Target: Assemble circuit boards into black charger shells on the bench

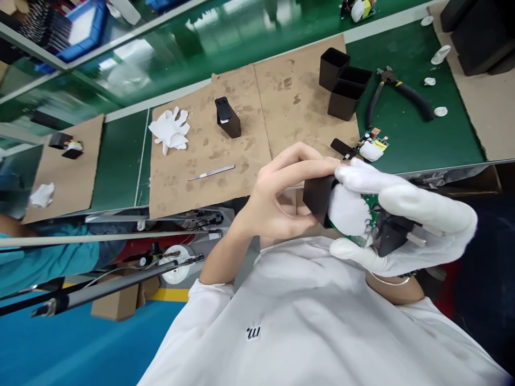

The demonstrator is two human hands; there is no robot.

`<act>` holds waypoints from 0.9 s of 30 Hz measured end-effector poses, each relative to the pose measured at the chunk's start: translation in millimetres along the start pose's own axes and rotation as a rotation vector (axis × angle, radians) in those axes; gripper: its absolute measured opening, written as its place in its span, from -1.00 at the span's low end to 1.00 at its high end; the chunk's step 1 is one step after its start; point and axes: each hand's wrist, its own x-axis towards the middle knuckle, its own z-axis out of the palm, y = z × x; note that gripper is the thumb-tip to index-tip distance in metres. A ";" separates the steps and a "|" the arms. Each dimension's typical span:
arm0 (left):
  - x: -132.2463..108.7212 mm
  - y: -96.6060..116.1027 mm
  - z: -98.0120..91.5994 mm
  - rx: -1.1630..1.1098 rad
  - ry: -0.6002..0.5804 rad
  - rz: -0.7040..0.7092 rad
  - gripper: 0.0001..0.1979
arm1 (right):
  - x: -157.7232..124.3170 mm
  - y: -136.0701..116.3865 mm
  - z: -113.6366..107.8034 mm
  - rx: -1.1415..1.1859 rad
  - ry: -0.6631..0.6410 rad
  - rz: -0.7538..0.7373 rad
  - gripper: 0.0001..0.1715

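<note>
My bare left hand [277,195] is wrapped round a dark rectangular plastic case [317,198] close to my chest. My right hand [426,214], in a white glove, grips a circuit board [372,206] with a round white pad [349,210] on its face. At the board's outer end is a black end piece [392,235] with a metal prong, inside the gloved fingers. The board's inner end is at the open side of the case; how far it sits inside is hidden. Another circuit board [372,147] with a black end piece lies on the bench just beyond my hands.
Several empty dark cases [346,94] stand on the cardboard [281,69]. Pliers [398,94] lie on the green mat. Tweezers [211,172], a white glove [171,128] and a closed case [228,118] are further left. A person's teal sleeve [44,262] shows at the left edge.
</note>
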 end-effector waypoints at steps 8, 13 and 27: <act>-11.9 -19.5 5.9 -0.095 0.016 0.016 -0.49 | 1.4 4.8 13.1 -0.046 0.019 -0.089 -0.24; -17.0 -20.4 9.9 -0.147 0.057 -0.044 -0.52 | 0.2 8.7 16.2 -0.137 -0.028 -0.057 -0.26; -24.6 -52.4 16.5 -0.458 0.267 -0.389 -0.22 | 5.4 22.9 22.8 0.045 0.045 0.171 -0.08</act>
